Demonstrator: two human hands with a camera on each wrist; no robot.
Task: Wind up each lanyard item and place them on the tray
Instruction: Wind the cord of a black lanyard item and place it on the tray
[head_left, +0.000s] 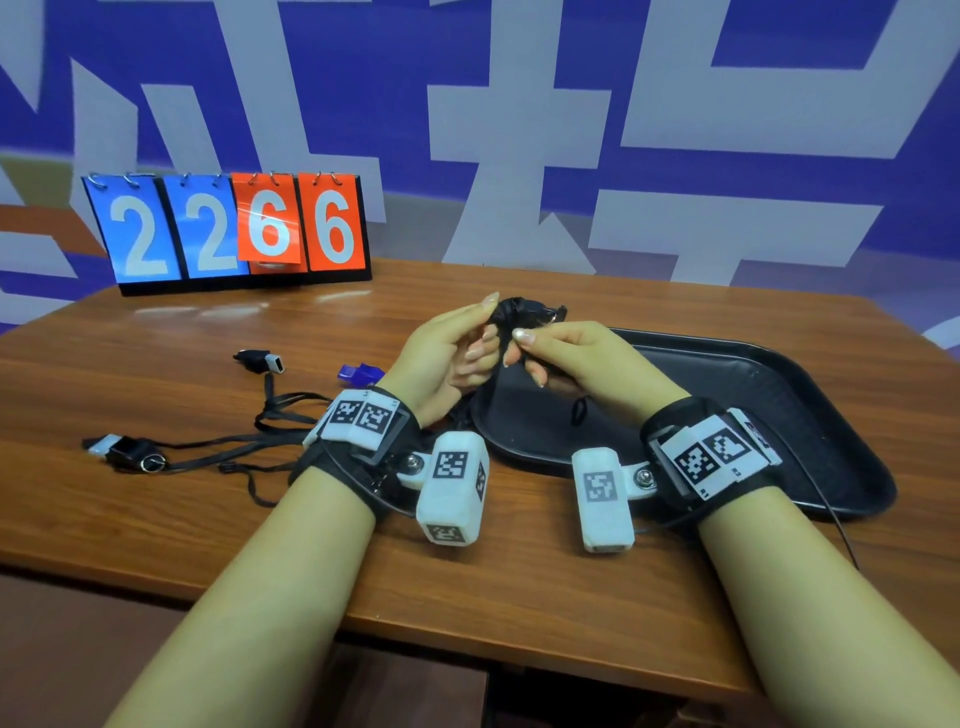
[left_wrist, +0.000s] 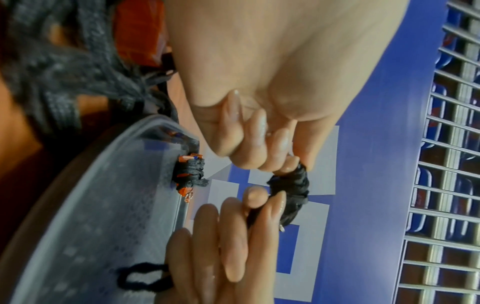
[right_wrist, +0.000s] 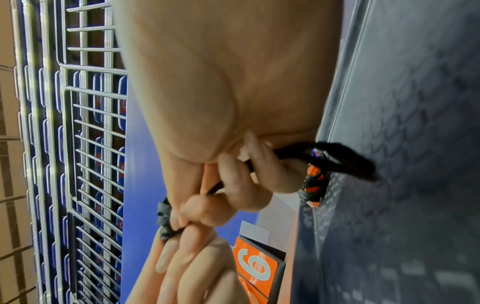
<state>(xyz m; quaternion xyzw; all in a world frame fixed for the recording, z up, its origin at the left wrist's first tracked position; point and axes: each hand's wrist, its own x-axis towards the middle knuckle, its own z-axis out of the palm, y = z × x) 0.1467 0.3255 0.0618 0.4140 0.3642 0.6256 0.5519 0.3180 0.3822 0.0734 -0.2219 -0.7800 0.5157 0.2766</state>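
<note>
the left hand (head_left: 447, 348) and right hand (head_left: 566, 353) both pinch the wound lanyard bundle (head_left: 519, 314) above the tray (head_left: 779, 395); soft, light cord, likely to unravel unless gripped across its wraps

a staged recording booth: printed blue backdrop (head_left: 675, 104), flip number board (head_left: 228, 228), wooden table (head_left: 467, 571).

Tray (head_left: 769, 384) right on table (head_left: 208, 519), lanyards (head_left: 270, 415) left, scoreboard (head_left: 228, 228) behind
</note>
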